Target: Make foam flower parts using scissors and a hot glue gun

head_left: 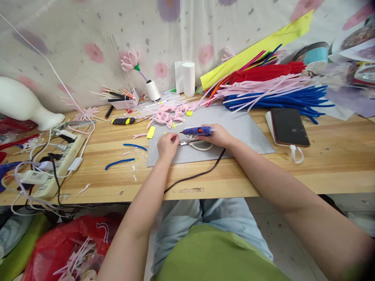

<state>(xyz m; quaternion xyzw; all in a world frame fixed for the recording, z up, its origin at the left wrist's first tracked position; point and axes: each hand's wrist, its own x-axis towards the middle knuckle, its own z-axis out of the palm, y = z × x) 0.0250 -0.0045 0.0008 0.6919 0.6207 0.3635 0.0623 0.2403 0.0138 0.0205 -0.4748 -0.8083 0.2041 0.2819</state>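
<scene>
My right hand (218, 136) grips a blue glue gun (197, 130) over the grey cutting mat (249, 128), its nozzle pointing left toward my left hand (167, 145). My left hand pinches a small, thin piece at its fingertips, too small to identify, right at the gun's tip. The gun's black cord (196, 175) runs off the table's front edge. White-handled scissors (199, 146) lie on the mat under my right hand. Pink pipe-cleaner pieces (168, 115) are heaped just behind the mat.
Bundles of red, pink and blue pipe cleaners (275, 89) lie at the back right, a phone (288, 127) on charge beside them. A power strip (55, 164) with tangled cables sits left, blue pipe-cleaner bits (120, 162) near it. A red bag (67, 246) sits below.
</scene>
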